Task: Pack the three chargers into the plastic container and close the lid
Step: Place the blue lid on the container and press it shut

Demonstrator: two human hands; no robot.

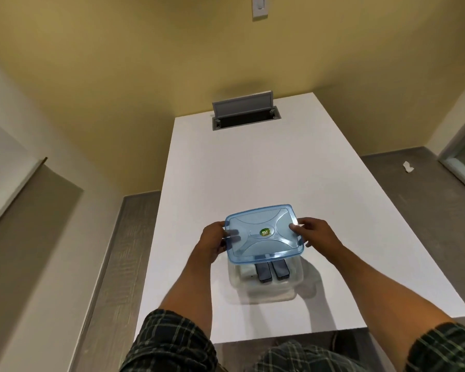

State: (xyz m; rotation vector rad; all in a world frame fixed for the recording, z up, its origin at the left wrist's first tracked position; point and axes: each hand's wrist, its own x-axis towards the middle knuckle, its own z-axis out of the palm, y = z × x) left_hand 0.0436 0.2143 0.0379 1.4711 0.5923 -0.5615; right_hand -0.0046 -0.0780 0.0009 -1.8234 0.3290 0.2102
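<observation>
both hands, left hand [212, 241] and right hand [316, 234], grip the lid [263, 233] by its short ends, long axis left-right.

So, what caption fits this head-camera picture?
Both hands, left and right, hold the blue lid above the container holding chargers.

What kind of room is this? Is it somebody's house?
Probably an office or meeting room, not a home. The long white table has a flip-up cable hatch built into its far end, the yellow wall has a light switch, and the grey floor looks plain and bare.
</observation>
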